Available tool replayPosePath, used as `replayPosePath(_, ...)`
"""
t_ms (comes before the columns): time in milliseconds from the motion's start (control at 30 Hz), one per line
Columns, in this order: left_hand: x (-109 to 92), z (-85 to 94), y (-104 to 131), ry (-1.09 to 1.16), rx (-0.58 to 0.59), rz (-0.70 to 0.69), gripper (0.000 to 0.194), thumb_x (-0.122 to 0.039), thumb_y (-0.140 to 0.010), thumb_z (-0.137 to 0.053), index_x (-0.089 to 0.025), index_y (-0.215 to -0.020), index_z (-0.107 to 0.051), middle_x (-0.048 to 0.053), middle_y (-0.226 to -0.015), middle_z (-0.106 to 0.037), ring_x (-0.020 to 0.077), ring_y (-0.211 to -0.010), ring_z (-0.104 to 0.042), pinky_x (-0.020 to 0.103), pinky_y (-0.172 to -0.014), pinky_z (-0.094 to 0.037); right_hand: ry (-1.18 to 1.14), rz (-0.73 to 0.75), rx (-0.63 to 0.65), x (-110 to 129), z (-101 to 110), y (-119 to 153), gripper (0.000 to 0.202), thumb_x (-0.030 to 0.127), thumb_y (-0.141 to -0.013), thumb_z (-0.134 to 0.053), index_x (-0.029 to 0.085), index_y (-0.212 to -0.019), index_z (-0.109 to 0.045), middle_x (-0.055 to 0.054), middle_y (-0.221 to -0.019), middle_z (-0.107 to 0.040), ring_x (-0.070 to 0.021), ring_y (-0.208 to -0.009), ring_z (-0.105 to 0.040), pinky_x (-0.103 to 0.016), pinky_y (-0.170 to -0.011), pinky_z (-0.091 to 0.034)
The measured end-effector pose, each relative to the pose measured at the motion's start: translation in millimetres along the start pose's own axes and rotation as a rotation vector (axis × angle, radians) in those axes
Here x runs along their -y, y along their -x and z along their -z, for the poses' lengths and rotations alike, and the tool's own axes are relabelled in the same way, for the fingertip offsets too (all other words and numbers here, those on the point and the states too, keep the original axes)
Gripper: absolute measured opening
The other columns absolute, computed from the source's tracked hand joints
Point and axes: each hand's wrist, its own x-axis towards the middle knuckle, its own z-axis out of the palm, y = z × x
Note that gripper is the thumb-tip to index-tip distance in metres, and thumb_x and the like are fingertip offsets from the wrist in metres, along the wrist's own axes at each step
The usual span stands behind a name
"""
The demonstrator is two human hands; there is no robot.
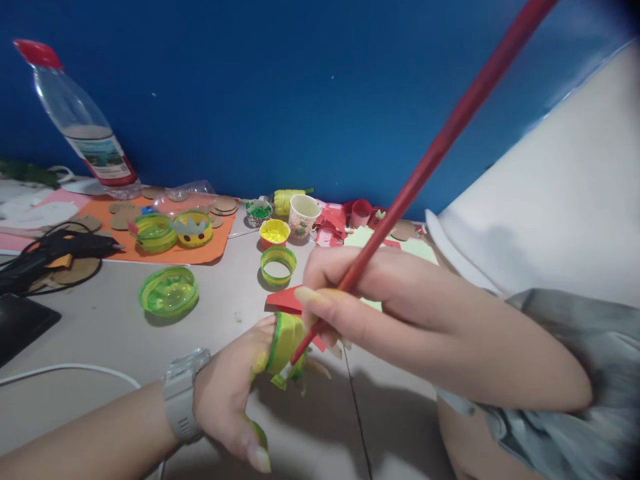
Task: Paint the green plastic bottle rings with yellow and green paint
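Observation:
My right hand [350, 300] is closed in a pinch on a paintbrush [425, 167] with a long red handle. Its tip, with yellow-green paint on it, touches or nearly touches a yellow ring with green edges [285, 340]. That ring sits around the fingers of my left hand [235, 380], which hold it from inside; the thumb stands apart. Paint marks the left thumb and knuckle. Beyond the hands are a similar ring [278, 268] and a small cup of yellow paint [275, 233]. Red paper [283, 300] lies partly behind my hands.
A green plastic bottle base [169, 293] stands on the left. Two decorated ones [194, 230] rest on orange paper [215, 253]. Farther back are a green paint cup [259, 212], a paper cup [304, 217] and a bottle [85, 127]. A glue gun [60, 247] and white cable [75, 367] lie left.

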Motion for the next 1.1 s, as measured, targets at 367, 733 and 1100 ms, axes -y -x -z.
replayPosePath(367, 14.2, -2.5, 11.1, -0.146, -0.003, -0.015, 0.084, -0.089, -0.053, -0.051, -0.016, -0.09, -0.068, 0.014, -0.108, -0.059, 0.038, -0.114, -0.048, 0.053, -0.104, -0.038, 0.018, -0.052, -0.005, -2.2, -1.7, -5.2, 0.026, 0.03, -0.097, -0.04, 0.018, -0.077, -0.051, 0.006, -0.067, -0.05, -0.0057, -0.063, -0.048, -0.02, -0.062, -0.037)
replayPosePath(733, 16.9, -3.2, 12.3, -0.273, 0.031, -0.054, 0.09, -0.09, -0.051, -0.051, -0.017, -0.103, -0.066, 0.014, -0.118, -0.058, 0.036, -0.111, -0.05, 0.051, -0.1, -0.042, 0.125, -0.076, -0.102, -5.0, -1.9, -5.4, 0.029, 0.031, -0.098, -0.041, 0.018, -0.076, -0.055, 0.006, -0.069, -0.056, -0.0057, -0.064, -0.051, -0.02, -0.061, -0.04)
replayPosePath(1100, 3.6, -2.2, 4.2, -0.184, -0.022, -0.094, 0.074, -0.077, -0.058, -0.063, -0.017, -0.1, -0.07, 0.013, -0.097, -0.066, 0.0288, -0.088, -0.061, 0.044, -0.085, -0.051, 0.214, -0.092, -0.169, -10.6, -0.1, -5.6, 0.034, 0.035, -0.097, -0.04, 0.018, -0.071, -0.054, 0.003, -0.066, -0.055, -0.0085, -0.06, -0.052, -0.024, -0.056, -0.039)
